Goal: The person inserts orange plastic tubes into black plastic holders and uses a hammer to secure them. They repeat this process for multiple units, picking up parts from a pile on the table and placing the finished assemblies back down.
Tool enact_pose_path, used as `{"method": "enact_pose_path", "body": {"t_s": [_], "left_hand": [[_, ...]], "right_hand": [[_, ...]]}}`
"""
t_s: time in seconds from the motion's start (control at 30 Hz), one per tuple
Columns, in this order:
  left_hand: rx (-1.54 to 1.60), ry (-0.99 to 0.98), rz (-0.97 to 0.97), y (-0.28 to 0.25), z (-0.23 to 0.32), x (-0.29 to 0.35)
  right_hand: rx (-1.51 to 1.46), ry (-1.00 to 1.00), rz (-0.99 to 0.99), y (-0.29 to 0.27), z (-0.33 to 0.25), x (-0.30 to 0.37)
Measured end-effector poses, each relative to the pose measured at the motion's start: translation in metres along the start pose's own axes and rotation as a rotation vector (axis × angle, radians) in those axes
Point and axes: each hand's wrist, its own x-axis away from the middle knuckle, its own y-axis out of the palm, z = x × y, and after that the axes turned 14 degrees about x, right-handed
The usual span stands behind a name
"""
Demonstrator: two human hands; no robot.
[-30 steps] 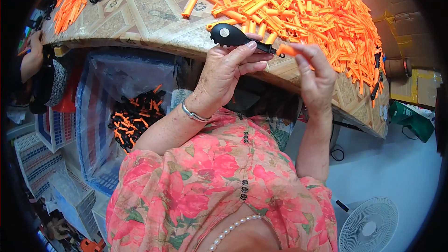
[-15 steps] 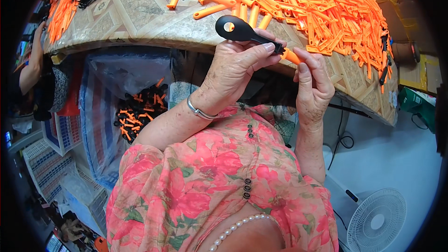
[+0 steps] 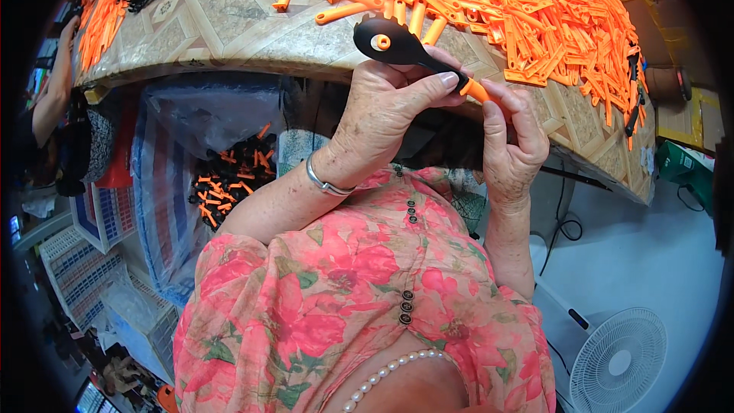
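Note:
Between the fingers of my left hand (image 3: 382, 111) is a black plastic pasta server head (image 3: 409, 49), with a toothed edge and a round hole in its wide end. My right hand (image 3: 514, 138) pinches an orange plastic handle (image 3: 476, 91) between thumb and fingers. The handle's left end meets the narrow neck of the server head. How deep the two fit together is hidden by my left thumb. Both hands are just in front of the table's near edge, and a large pile of loose orange handles (image 3: 527, 11) lies beyond them.
The patterned table (image 3: 252, 30) curves across the far side. Below it on the left, a striped bag (image 3: 164, 206) holds several black-and-orange pieces (image 3: 229, 183). A co-worker's arm (image 3: 55, 95) shows at far left. A white fan (image 3: 619, 359) stands at lower right.
The pasta server head has rolled in my left hand, so its toothed edge now shows. The gap at the joint with the orange handle looks smaller. My right hand has barely moved.

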Motion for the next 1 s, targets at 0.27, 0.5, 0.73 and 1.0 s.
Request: {"method": "enact_pose_path", "body": {"t_s": [0.27, 0.5, 0.73, 1.0], "left_hand": [[-0.213, 0.073, -0.08, 0.0, -0.001, 0.004], [-0.276, 0.062, -0.137, -0.004, 0.0, 0.004], [-0.323, 0.124, -0.211, -0.007, -0.006, 0.001], [-0.532, 0.264, -0.251, -0.003, -0.012, 0.007]], "right_hand": [[-0.035, 0.062, -0.038, 0.0, -0.005, 0.004], [-0.119, 0.111, -0.111, -0.007, 0.001, 0.006], [-0.206, 0.145, -0.141, -0.006, -0.003, 0.006], [-0.005, 0.125, -0.137, -0.007, -0.015, 0.007]]}}
